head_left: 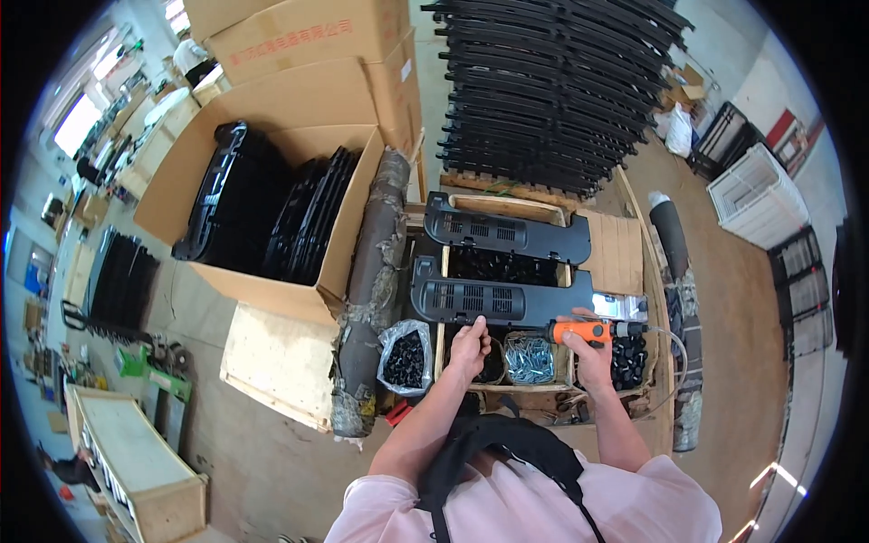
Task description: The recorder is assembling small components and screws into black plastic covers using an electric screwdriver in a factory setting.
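Observation:
My right hand is wrapped round an orange power screwdriver with a clear hose at its rear. The tool lies level, its dark front end pointing left along the near edge of a black vented plastic panel. At that same edge my left hand is closed, fingers curled in; what is between them is too small to make out. A second, similar black panel lies just beyond. Below the hands are a bin of silver screws and a clear bag of small black parts.
An open carton of black panels stands left, beside a worn, wrapped roller. Tall stacked black frames rise at the back. Another wrapped roller runs along the right. More small black parts sit by my right hand.

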A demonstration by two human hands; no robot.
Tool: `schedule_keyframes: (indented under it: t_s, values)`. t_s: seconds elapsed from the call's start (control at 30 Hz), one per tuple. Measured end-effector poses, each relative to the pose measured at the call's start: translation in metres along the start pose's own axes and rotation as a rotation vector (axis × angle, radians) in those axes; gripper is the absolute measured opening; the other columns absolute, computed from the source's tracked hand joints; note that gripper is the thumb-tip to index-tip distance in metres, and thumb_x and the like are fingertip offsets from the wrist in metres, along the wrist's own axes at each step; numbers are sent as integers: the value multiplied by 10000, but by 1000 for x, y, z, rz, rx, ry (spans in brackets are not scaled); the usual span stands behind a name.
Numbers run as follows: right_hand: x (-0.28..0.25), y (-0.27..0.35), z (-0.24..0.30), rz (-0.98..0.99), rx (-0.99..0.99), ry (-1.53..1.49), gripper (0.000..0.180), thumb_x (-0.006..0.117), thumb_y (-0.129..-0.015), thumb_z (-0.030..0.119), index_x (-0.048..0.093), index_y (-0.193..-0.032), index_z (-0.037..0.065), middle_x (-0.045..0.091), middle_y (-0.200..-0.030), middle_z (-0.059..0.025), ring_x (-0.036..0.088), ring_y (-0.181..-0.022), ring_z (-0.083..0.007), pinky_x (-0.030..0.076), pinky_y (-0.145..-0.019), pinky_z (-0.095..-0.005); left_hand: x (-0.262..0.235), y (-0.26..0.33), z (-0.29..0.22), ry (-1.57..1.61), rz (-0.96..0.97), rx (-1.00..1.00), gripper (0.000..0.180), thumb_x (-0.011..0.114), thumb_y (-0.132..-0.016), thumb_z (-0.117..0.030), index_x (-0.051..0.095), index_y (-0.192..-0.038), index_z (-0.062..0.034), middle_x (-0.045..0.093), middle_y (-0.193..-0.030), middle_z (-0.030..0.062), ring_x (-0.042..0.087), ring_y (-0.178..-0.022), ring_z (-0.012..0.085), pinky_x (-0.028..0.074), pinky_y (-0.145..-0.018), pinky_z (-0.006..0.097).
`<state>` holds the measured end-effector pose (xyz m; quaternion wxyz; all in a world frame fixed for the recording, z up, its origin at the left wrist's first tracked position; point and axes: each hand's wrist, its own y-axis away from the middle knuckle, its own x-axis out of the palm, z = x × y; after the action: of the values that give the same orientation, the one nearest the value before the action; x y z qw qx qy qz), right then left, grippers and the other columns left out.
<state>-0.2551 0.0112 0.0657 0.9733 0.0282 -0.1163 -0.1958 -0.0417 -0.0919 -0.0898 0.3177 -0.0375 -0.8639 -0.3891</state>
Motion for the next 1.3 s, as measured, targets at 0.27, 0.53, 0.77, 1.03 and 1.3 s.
schedule_keyframes:
  t_s: [0.27, 0.53, 0.77, 1.03, 1.3]
  values:
    - [-42, 32, -18, -164, 63, -68, 538, 725, -848, -37, 558, -1358, -5, 716, -1218, -195, 687, -1107, -238, 552, -1000, -382, -12, 29, -3, -54, -22, -83, 278, 675, -1041, -320, 554, -901, -113, 551, -789, -1, 521, -653, 130, 408, -514, 273]
    - [-31, -22, 8, -143, -41, -85, 522, 735, -842, 16, 571, -1336, -2, 713, -1216, -172, 669, -1176, -239, 508, -1074, -405, -12, 57, -10, -100, -45, -222, 238, 571, -1095, -310, 513, -986, -107, 516, -835, 13, 485, -712, 151, 411, -576, 293]
    - [-3, -153, -6, -113, -358, 24, 529, 774, -865, 75, 574, -1352, 11, 714, -1210, -118, 669, -1119, -185, 521, -1027, -351, -31, 90, -17, -134, 35, -471, 249, 545, -1101, -295, 590, -1174, -61, 517, -847, 1, 479, -730, 142, 395, -596, 281]
    - [37, -284, -56, -205, -353, 256, 482, 774, -855, 143, 651, -1320, 100, 725, -1115, -42, 677, -1035, -159, 514, -981, -314, -60, 122, -11, -4, 173, -260, 303, 525, -1065, -73, 568, -1345, 35, 685, -1220, 148, 693, -1069, 259, 597, -956, 374]
    - [60, -271, -70, -118, -195, 407, 496, 788, -824, 221, 670, -1300, 145, 743, -1034, -96, 704, -982, -225, 539, -938, -359, -52, 130, -20, 18, 157, -159, 294, 513, -1103, -203, 592, -1323, -24, 675, -1138, 93, 653, -947, 202, 560, -817, 313]
